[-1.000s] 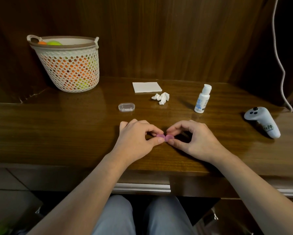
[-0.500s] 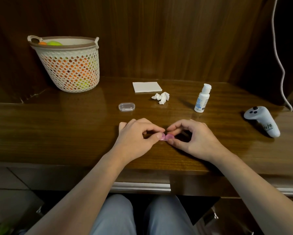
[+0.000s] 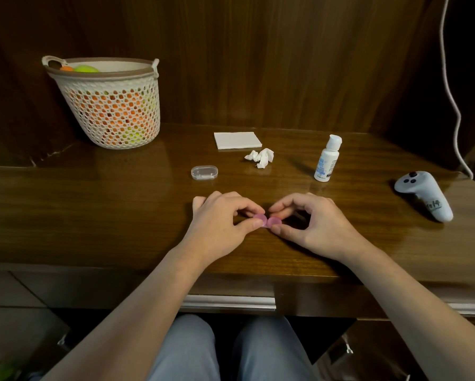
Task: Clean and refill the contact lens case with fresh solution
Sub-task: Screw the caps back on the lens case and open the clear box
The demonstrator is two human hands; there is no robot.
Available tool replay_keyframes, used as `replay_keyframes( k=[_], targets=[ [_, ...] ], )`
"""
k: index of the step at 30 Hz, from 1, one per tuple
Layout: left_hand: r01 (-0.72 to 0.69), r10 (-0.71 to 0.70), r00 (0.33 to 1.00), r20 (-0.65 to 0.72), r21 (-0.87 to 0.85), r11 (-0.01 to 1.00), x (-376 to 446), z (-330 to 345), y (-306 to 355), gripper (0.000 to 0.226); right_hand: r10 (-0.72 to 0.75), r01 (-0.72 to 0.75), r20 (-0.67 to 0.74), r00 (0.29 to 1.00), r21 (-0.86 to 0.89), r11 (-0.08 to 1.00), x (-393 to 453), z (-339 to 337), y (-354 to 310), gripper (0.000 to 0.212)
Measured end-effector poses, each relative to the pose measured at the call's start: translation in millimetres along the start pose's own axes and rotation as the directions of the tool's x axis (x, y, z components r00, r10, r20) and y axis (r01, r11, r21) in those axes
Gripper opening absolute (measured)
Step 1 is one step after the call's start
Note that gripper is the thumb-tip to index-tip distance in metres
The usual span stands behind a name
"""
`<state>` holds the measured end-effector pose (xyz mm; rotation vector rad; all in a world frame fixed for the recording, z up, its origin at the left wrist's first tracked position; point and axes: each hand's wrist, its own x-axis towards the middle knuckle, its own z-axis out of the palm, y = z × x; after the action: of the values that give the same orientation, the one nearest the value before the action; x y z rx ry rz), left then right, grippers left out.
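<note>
A small pink contact lens case [image 3: 267,221] with two round caps lies on the wooden table, near the front middle. My left hand [image 3: 220,221] pinches its left cap between thumb and forefinger. My right hand [image 3: 313,224] pinches its right cap the same way. Behind and to the right stands a white solution bottle [image 3: 326,158] with a blue label, upright and capped. A crumpled tissue [image 3: 261,156] lies behind the hands, with a flat white tissue stack [image 3: 237,140] beyond it.
A clear oval plastic box [image 3: 204,172] lies behind my left hand. A white mesh basket [image 3: 107,105] of orange and green balls stands at the back left. A white handheld controller [image 3: 423,194] rests at the right. A white cable [image 3: 450,86] hangs down the right wall.
Both hands stay pinched on the pink case in the same place. Only the fingertips have shifted slightly on the caps.
</note>
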<state>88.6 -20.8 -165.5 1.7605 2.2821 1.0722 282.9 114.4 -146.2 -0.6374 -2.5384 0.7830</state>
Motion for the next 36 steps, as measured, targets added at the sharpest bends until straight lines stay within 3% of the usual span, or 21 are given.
replay_keyframes(
  k=[4, 10, 16, 19, 24, 32, 34, 36],
  targets=[
    [-0.02, 0.019, 0.997, 0.074, 0.008, 1.0, -0.3, -1.3, -1.4, 0.023, 0.003, -0.003, 0.008, 1.0, 0.007, 1.0, 0.2, -0.3, 0.2, 0.025],
    [0.023, -0.022, 1.0, 0.01, -0.031, 0.999, -0.5, 0.5, -0.4, 0.041, 0.006, -0.006, 0.004, 1.0, 0.01, 1.0, -0.2, -1.7, -2.2, 0.026],
    [-0.017, 0.015, 0.997, 0.07, 0.02, 1.0, -0.1, 0.9, -0.7, 0.02, 0.031, -0.032, 0.006, 0.999, 0.035, 0.999, -0.7, -1.7, -4.8, 0.027],
    [-0.031, 0.03, 0.995, 0.099, 0.011, 0.999, -0.4, -0.4, -1.4, 0.026, 0.029, -0.03, 0.01, 1.0, 0.028, 0.999, -1.1, -1.5, -5.1, 0.027],
    [0.026, -0.025, 1.0, 0.014, -0.042, 0.999, -1.9, 0.2, 0.8, 0.048, 0.021, -0.022, 0.006, 1.0, 0.027, 0.999, -1.1, -1.2, -4.1, 0.025],
    [-0.024, 0.023, 0.996, 0.083, 0.006, 1.0, -1.0, -1.1, 1.6, 0.016, 0.03, -0.03, 0.019, 0.999, 0.019, 0.999, -0.4, -1.7, -3.4, 0.025],
    [-0.032, 0.034, 0.995, 0.095, -0.02, 0.999, -1.1, -1.6, 0.3, 0.019, 0.023, -0.023, 0.019, 1.0, 0.009, 1.0, -0.3, -1.8, -2.7, 0.024],
    [-0.015, 0.018, 0.998, 0.061, -0.053, 0.999, -1.5, -0.1, -0.5, 0.036, 0.018, -0.018, 0.016, 1.0, 0.005, 1.0, -0.6, -1.7, -2.0, 0.025]
  ],
)
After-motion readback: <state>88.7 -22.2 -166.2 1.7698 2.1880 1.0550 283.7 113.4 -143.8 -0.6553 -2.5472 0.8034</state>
